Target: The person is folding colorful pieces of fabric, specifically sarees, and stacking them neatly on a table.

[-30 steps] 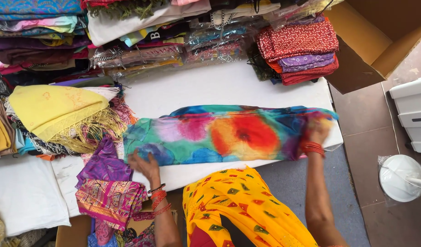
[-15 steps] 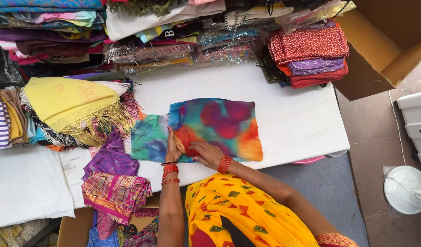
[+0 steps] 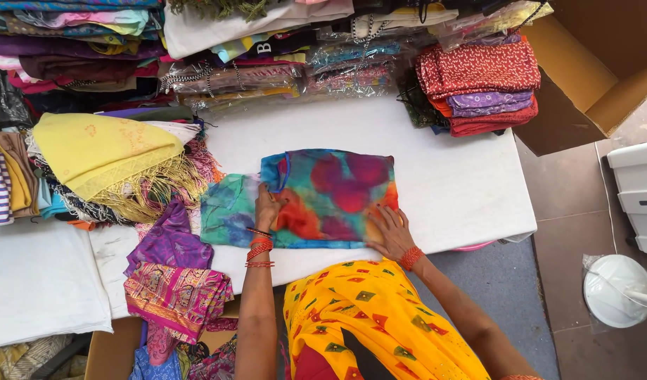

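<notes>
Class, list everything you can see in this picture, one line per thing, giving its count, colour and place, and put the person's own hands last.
Folded multicoloured scarf: one, teal, red and orange, centre of table.
White table: one, white, middle.
Yellow fringed shawl: one, yellow, left of scarf.
Purple cloth: one, purple, left front edge.
Pink patterned cloth: one, pink and gold, below the purple cloth.
Red folded fabric stack: one, red with purple layer, back right.
Cardboard box: one, brown, far right.
White lid: one, white, floor at right.
Left hand: flat on scarf's left fold.
Right hand: flat on scarf's right corner.
</notes>
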